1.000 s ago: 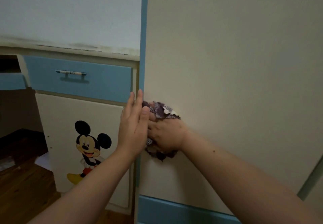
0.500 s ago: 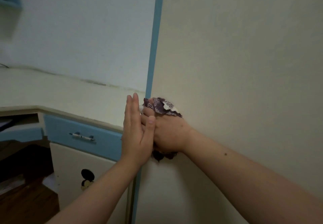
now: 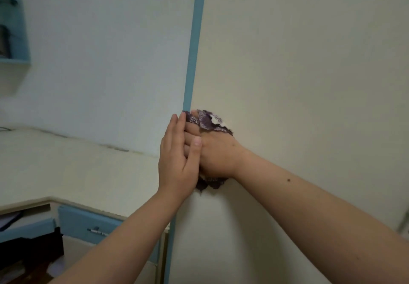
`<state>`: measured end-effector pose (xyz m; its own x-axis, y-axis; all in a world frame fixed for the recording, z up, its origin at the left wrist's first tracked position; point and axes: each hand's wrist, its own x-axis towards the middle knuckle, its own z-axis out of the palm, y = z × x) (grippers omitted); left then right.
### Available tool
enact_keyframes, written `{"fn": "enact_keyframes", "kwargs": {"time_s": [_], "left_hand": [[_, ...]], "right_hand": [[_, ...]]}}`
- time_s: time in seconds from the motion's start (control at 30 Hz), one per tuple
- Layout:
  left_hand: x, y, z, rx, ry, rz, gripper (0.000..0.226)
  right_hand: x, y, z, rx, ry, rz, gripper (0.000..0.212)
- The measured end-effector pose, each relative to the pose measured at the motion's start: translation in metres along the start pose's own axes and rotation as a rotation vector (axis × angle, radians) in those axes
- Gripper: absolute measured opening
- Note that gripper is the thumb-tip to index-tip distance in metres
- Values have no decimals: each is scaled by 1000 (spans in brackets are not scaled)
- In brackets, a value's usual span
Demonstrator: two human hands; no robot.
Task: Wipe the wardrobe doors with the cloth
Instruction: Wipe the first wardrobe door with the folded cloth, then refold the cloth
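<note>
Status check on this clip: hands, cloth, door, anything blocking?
Right hand presses purple cloth flat on cream wardrobe door, by its blue edge. Left hand open, laid against the right. Nothing blocking the door.

wardrobe door [image 3: 298,73]: smooth matt cream panel, right of frame
edge strip [image 3: 194,40]: smooth matt blue
cloth [image 3: 207,121]: crumpled purple patterned fabric with white patches
drawer front [image 3: 81,224]: matt blue, lower left, glossy handle [image 3: 97,231]

A home bedroom: cream wardrobe door [image 3: 298,62], blue-drawered desk [image 3: 84,221], wall shelf [image 3: 15,60].
</note>
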<state>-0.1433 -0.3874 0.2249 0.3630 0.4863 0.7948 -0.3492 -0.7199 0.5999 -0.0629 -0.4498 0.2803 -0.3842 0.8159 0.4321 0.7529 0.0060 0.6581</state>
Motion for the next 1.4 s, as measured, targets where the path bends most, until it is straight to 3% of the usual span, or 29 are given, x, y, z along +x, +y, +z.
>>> {"fn": "enact_keyframes", "kwargs": {"time_s": [0.3,0.43,0.6,0.73,0.87,0.97,1.03,1.1,1.2,1.3,1.4], "left_hand": [[54,53,-10,20,5,65,60],[54,66,-11,-13,35,1,76],[48,85,-3,-167,108,-141,69],[46,105,6,-398,29,-176,34],[36,132,24,-699,-109,-346,60],[33,149,34,-838,-156,-436,57],[30,158,41,-835,-252,-396,38],[26,167,48,-794,-339,-372,34],[22,183,57,-807,-442,-431,41],[16,201,63,-867,-469,-474,27],[10,213,67,-1002,-441,-592,31]], "right_hand": [[47,72,-72,-195,57,72,27],[44,82,-91,-285,200,209,24],[18,84,-121,-330,383,435,32],[-4,65,-136,-43,616,760,40],[-32,41,-140,224,598,1045,36],[-51,31,-150,315,502,1162,32],[-64,28,-158,322,385,1225,32],[-76,27,-166,330,242,1259,30],[-93,20,-176,394,126,1241,57],[-111,14,-192,632,205,1201,81],[-126,14,-212,1114,406,1240,70]]}}
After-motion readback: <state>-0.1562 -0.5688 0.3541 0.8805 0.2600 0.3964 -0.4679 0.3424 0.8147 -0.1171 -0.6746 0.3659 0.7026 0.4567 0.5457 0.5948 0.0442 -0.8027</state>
